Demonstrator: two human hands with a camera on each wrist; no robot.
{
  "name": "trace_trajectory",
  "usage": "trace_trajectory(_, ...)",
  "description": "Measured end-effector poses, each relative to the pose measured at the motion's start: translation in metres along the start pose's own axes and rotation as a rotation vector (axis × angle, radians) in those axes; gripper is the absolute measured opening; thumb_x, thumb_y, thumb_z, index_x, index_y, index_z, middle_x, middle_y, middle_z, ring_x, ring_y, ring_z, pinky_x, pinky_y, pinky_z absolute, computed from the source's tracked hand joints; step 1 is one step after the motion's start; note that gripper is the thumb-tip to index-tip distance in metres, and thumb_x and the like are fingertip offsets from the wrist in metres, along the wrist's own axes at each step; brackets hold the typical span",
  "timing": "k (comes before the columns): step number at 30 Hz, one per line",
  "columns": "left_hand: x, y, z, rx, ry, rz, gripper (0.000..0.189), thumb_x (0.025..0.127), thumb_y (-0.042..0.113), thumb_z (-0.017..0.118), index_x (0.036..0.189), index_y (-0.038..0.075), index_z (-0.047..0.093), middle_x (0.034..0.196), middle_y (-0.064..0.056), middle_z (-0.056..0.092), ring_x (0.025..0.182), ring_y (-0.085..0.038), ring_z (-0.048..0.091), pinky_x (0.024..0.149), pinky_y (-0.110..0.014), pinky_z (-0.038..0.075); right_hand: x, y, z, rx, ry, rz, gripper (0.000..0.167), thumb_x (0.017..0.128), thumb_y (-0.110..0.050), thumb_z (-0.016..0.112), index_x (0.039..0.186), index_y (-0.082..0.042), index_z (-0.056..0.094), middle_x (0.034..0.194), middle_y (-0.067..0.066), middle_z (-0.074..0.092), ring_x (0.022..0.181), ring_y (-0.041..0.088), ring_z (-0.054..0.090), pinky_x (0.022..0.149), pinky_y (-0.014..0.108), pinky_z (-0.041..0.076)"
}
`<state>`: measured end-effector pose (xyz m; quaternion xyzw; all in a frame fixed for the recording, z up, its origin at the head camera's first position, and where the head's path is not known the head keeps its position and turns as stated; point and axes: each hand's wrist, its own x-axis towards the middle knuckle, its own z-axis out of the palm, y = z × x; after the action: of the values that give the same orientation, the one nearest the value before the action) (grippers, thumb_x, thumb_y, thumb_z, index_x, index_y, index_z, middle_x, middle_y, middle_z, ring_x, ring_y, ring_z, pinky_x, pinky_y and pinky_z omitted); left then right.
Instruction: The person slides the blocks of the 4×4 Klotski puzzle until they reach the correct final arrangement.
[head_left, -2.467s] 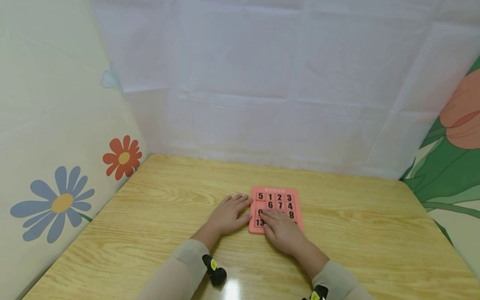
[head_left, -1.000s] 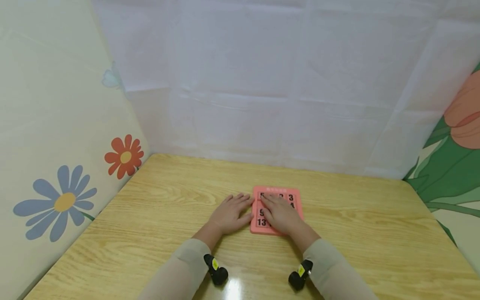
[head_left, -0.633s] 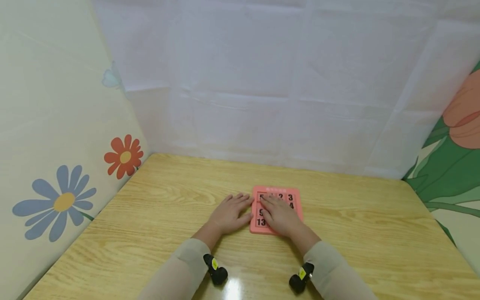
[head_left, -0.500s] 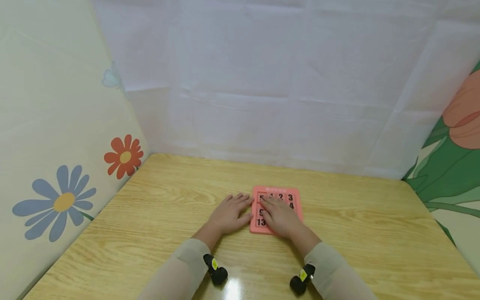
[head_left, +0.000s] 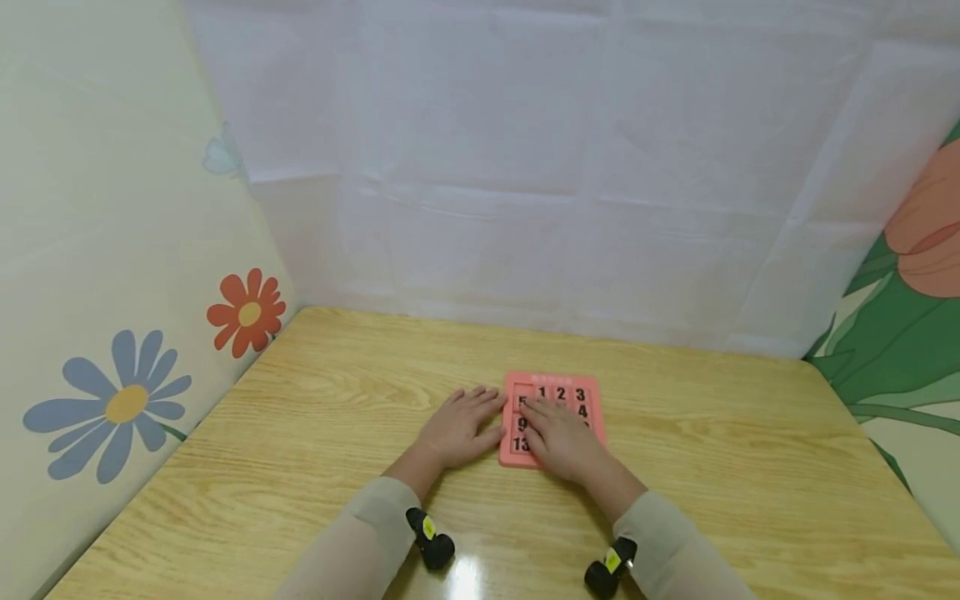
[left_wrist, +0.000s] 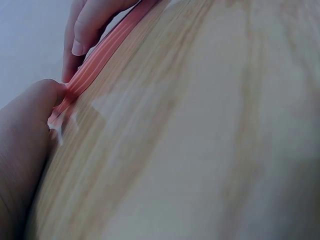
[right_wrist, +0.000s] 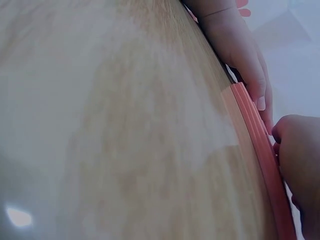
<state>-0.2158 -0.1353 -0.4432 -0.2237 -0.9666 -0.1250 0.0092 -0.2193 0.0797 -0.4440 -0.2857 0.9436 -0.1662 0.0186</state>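
Note:
A pink sliding number puzzle (head_left: 551, 377) lies flat on the table, its tiles marked with black numbers. My right hand (head_left: 564, 443) rests over it with fingers extended, a fingertip at the lower edge of the 5 tile (head_left: 522, 401). Above that tile a gap shows in the top left corner; tiles 1, 2 and 3 fill the rest of that row. Several middle and lower tiles are hidden under the hand. My left hand (head_left: 459, 429) lies palm down, its fingertips and thumb against the puzzle's left side. Both wrist views show the puzzle's pink edge (left_wrist: 102, 52) low against the tabletop.
The wood-grain table (head_left: 360, 367) extends around the puzzle on all sides. A white sheet (head_left: 480, 167) hangs behind its far edge. Flower-printed panels (head_left: 112, 208) stand at left and right. Each sleeve cuff carries a black wrist camera (head_left: 433, 546).
My right hand first moved up to the 5 tile, then drew back toward me. The 5 tile has slid down from the top left corner, leaving the gap above it. The left hand stays put.

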Motion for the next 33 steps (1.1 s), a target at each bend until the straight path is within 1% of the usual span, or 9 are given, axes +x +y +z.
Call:
trace_trajectory(3, 0.0007, -0.0005, 0.0007, 0.003, -0.001, -0.001, 0.06, 0.099, 0.047, 0.044, 0.151, 0.016, 0.041, 0.156, -0.005, 0.04, 0.148, -0.028, 0.031, 0.124, -0.049, 0.021, -0.002, -0.0006, -0.0009, -0.002, -0.002, -0.006, 0.05, 0.104, -0.033, 0.039, 0.149, -0.012, 0.044, 0.156, 0.005, 0.04, 0.147, 0.027, 0.033, 0.123, 0.047, 0.025)
trace_trajectory(10, 0.0012, -0.0022, 0.0034, 0.008, 0.022, 0.009, 0.06, 0.099, 0.046, 0.046, 0.149, 0.014, 0.043, 0.155, -0.007, 0.042, 0.147, -0.029, 0.033, 0.122, -0.05, 0.023, -0.0049, -0.0019, -0.0028, -0.013, 0.009, -0.039, 0.049, 0.103, -0.03, 0.041, 0.147, -0.009, 0.046, 0.155, 0.008, 0.042, 0.146, 0.028, 0.035, 0.122, 0.048, 0.027)
trace_trajectory(14, 0.0014, -0.0019, 0.0025, 0.009, 0.009, 0.003, 0.06, 0.099, 0.047, 0.045, 0.15, 0.015, 0.042, 0.156, -0.006, 0.041, 0.148, -0.029, 0.032, 0.123, -0.049, 0.022, -0.0056, -0.0025, -0.0027, -0.017, 0.01, -0.045, 0.048, 0.103, -0.029, 0.041, 0.146, -0.008, 0.047, 0.154, 0.008, 0.043, 0.146, 0.027, 0.035, 0.122, 0.047, 0.027)
trace_trajectory(25, 0.0013, -0.0021, 0.0022, 0.007, 0.005, 0.002, 0.06, 0.099, 0.047, 0.045, 0.15, 0.016, 0.041, 0.156, -0.006, 0.04, 0.148, -0.028, 0.031, 0.124, -0.049, 0.021, -0.0069, -0.0037, -0.0029, 0.023, 0.02, -0.017, 0.047, 0.104, -0.032, 0.04, 0.146, -0.011, 0.048, 0.154, 0.006, 0.044, 0.146, 0.026, 0.036, 0.122, 0.047, 0.027)
trace_trajectory(33, 0.0022, -0.0038, 0.0035, 0.0, 0.012, 0.003, 0.061, 0.099, 0.047, 0.045, 0.151, 0.016, 0.041, 0.156, -0.006, 0.04, 0.148, -0.028, 0.032, 0.124, -0.049, 0.021, -0.0049, -0.0005, -0.0062, 0.037, 0.061, 0.011, 0.048, 0.104, -0.031, 0.041, 0.146, -0.009, 0.047, 0.153, 0.008, 0.045, 0.145, 0.028, 0.038, 0.122, 0.047, 0.026)
